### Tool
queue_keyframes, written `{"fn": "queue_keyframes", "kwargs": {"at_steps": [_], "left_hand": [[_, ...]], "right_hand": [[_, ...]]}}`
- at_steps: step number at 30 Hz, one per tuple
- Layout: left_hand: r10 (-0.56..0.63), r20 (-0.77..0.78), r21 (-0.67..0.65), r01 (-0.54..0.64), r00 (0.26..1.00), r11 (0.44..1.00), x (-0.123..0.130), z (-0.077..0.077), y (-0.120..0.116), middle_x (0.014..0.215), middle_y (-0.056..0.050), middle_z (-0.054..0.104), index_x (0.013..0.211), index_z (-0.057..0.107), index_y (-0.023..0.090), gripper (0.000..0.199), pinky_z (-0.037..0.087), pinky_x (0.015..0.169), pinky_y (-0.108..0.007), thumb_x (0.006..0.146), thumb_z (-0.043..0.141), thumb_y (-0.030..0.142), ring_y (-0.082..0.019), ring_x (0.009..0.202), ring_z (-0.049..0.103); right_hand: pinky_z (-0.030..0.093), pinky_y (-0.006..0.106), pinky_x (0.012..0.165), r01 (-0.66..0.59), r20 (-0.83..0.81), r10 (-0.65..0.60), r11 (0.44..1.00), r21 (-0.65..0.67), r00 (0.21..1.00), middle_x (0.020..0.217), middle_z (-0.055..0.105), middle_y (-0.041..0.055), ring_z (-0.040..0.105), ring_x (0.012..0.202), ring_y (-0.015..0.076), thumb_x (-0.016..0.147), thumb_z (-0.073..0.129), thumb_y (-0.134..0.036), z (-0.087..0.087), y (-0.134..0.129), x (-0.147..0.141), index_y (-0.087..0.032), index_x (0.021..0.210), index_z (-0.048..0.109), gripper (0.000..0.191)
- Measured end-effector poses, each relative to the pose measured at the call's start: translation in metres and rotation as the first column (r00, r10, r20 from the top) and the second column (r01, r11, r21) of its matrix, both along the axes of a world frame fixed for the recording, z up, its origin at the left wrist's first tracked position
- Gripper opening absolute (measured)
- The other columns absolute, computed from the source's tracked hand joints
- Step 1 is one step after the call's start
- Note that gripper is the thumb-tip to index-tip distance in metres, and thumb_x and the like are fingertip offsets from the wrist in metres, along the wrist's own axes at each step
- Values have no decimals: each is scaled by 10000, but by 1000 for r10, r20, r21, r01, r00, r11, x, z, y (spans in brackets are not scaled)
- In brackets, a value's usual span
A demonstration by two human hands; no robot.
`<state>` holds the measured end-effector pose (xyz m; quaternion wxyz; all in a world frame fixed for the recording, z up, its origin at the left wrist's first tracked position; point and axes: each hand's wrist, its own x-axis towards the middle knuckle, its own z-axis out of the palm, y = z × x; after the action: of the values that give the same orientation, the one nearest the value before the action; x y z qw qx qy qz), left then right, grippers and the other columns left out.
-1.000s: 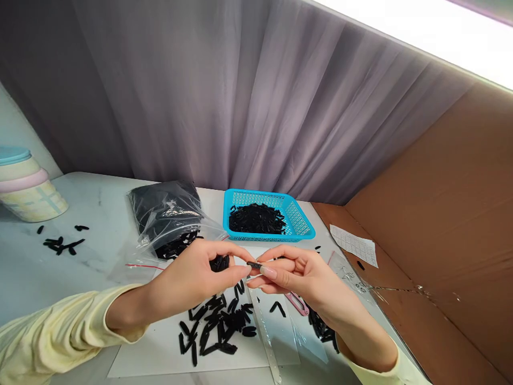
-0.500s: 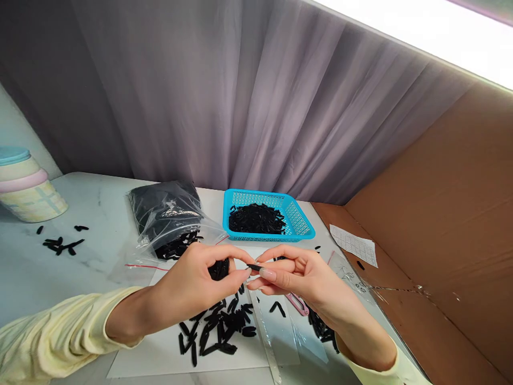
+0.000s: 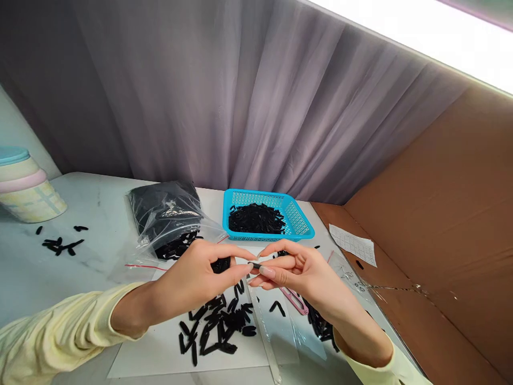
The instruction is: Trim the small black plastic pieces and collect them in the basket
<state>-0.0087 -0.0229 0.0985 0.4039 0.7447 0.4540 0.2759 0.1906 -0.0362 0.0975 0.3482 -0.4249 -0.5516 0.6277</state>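
Note:
A small, narrow black piece [image 3: 255, 264] is held between the fingertips of both hands, above the white sheet. My left hand [image 3: 196, 278] presses its thumb tip to the left end, and its index finger arches above. The right end sits under the thumb of my right hand [image 3: 304, 270], with the fingers curled behind it. Below the hands lies a loose pile of similar black pieces [image 3: 234, 320] on the white sheet [image 3: 156, 353]. A pink snap hair clip [image 3: 296, 302] shows partly behind my right hand.
Behind the hands stands a blue basket [image 3: 308, 232] full of black pieces. Left of it lies a clear zip bag [image 3: 150, 211] of black pieces. A clear strip [image 3: 266, 345], a paper grid [image 3: 352, 244], a pastel container [image 3: 30, 198] and a cardboard wall [image 3: 449, 214] are also around.
The black piece has turned slightly between the fingertips and less of it shows. My left index finger has shifted a little right. The things on the table have not moved.

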Motion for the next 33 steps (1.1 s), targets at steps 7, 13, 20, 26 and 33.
{"fn": "queue_keyframes", "kwargs": {"at_steps": [7, 13, 20, 26, 33], "left_hand": [[-16, 289, -336, 117, 957, 935, -3, 2, 16, 518, 88, 403, 1103, 537, 190, 360, 209, 364, -166, 833, 551, 428, -53, 386, 298], [46, 435, -426, 161, 899, 890, -4, -13, 23, 528, 92, 411, 1207, 442, 208, 492, 145, 329, -136, 828, 552, 502, -44, 373, 317], [36, 438, -368, 143, 898, 919, -1, -16, 17, 495, 100, 435, 1295, 365, 203, 621, 190, 332, -136, 804, 584, 514, -48, 375, 318], [9, 423, -387, 172, 906, 906, -2, -14, 15, 509, 91, 451, 1265, 413, 210, 579, 184, 329, -140, 809, 564, 533, -44, 371, 310], [-28, 421, -378, 204, 907, 903, -6, -2, 9, 498, 89, 443, 1176, 484, 214, 444, 186, 323, -136, 847, 528, 507, -38, 364, 300]], "right_hand": [[543, 364, 758, 183, 366, -437, 810, 557, 822, 804, 738, 63, 705, 818, 232, 762, 632, -224, -15, 82, 11, -189, 847, 613, 94], [497, 314, 785, 39, 418, -365, 790, 612, 832, 854, 725, 26, 660, 822, 189, 797, 607, -229, -1, 61, -11, -211, 796, 685, 80], [519, 261, 580, -37, 309, -173, 820, 572, 935, 861, 687, 52, 612, 727, 172, 867, 554, -262, -8, 1, -34, -221, 897, 715, 169], [511, 282, 591, -5, 238, -269, 652, 758, 933, 715, 672, 32, 605, 607, 160, 863, 539, -148, -17, -3, -34, -210, 830, 691, 168], [488, 261, 556, 58, 192, -283, 685, 726, 940, 642, 648, 14, 590, 558, 139, 846, 593, -164, -6, -4, -27, -190, 794, 686, 109]]}}
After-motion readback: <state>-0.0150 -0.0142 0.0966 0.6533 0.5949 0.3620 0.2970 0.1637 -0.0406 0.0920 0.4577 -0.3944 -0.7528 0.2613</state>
